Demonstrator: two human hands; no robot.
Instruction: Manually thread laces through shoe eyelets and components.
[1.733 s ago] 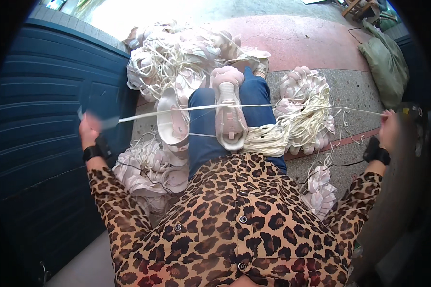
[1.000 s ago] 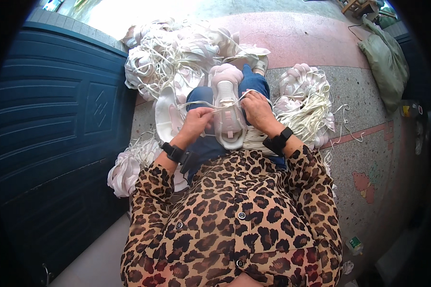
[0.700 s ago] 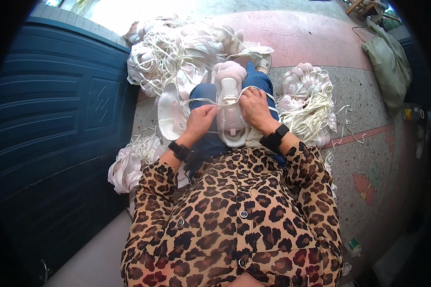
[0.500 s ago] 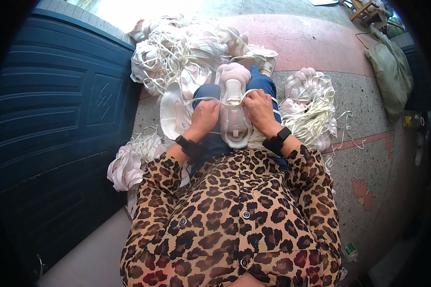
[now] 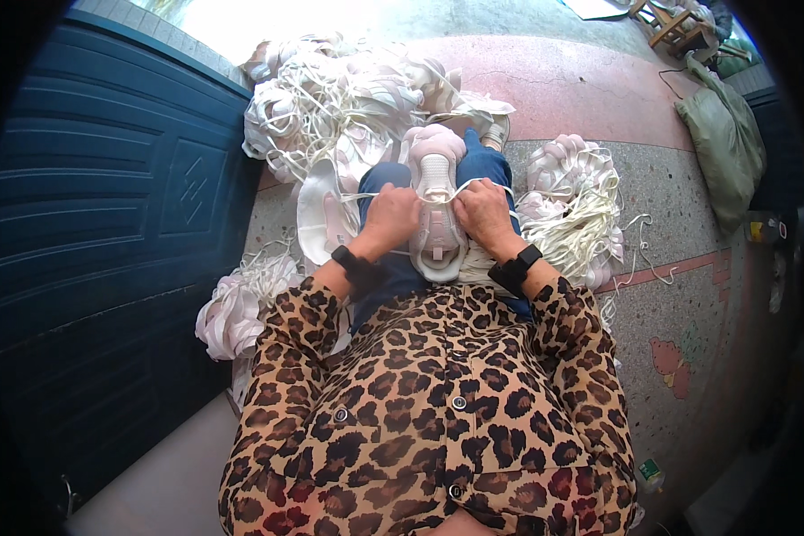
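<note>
A pale pink and white shoe upper (image 5: 438, 234) lies lengthwise over my thighs, its ribbed middle part facing up. Across it runs a white shoelace (image 5: 437, 196). My left hand (image 5: 392, 217) is closed on the lace at the upper's left edge, fingers curled and partly hidden. On the opposite edge my right hand (image 5: 483, 213) pinches the lace between thumb and fingers, with a loop of it showing above. Beside my left knee lies a white curved piece with a pink patch (image 5: 313, 213).
A large heap of white and pink uppers with laces (image 5: 335, 103) lies beyond my legs. Smaller piles sit at right (image 5: 573, 210) and lower left (image 5: 241, 308). A dark blue panelled door (image 5: 98, 223) stands at left, a grey-green sack (image 5: 722, 147) at far right.
My left hand has moved right, close against the upper, and the lace stretch between my hands is shorter. My right hand stays at the upper's right edge, still gripping the lace.
</note>
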